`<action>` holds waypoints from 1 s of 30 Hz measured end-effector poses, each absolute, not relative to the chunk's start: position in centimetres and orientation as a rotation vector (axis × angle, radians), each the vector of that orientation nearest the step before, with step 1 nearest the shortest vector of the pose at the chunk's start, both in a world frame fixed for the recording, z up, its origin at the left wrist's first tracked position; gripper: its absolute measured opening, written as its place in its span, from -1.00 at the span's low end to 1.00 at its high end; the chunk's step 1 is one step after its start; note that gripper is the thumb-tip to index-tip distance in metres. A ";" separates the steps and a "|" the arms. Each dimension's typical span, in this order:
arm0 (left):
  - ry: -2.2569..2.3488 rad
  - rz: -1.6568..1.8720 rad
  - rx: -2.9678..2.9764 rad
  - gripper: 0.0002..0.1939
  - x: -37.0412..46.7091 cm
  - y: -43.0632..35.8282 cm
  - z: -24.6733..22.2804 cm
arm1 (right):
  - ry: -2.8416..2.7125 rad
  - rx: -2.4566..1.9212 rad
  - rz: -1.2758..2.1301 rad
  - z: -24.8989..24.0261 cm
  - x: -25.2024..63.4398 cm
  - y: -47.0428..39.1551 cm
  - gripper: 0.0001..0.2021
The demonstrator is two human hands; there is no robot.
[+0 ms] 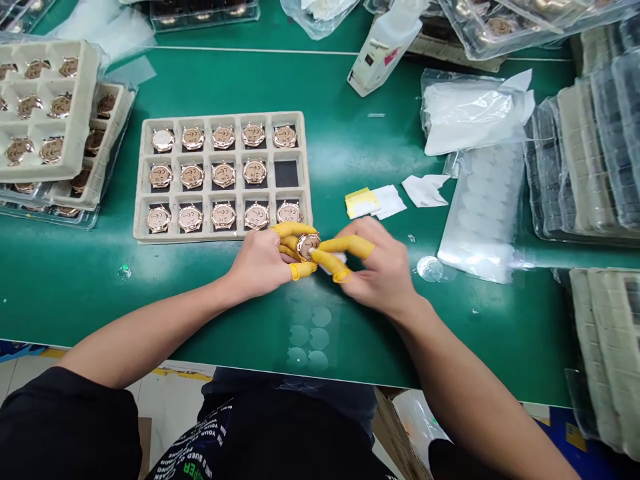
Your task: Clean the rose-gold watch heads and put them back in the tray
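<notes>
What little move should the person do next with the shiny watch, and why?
Maybe a gentle rub across the back of the watch with the right grip, while the left grip holds it still. The watch's back faces up, and the right fingertips, in yellow covers, are right at it, so that seems the easiest small move.

The left hand (261, 263) holds a watch (304, 245), the right hand (377, 265) touching it; a tray (195, 237) lies beyond the left hand
</notes>
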State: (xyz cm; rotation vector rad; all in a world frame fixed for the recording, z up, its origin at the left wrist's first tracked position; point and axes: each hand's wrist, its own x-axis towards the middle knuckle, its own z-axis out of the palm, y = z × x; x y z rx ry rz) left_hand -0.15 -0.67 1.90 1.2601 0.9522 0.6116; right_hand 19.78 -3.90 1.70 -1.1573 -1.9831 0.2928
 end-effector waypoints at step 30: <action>1.026 0.625 1.324 -0.48 -0.4 -0.5 2.5 | -1.641 -2.029 0.130 13.2 28.3 23.0 -0.42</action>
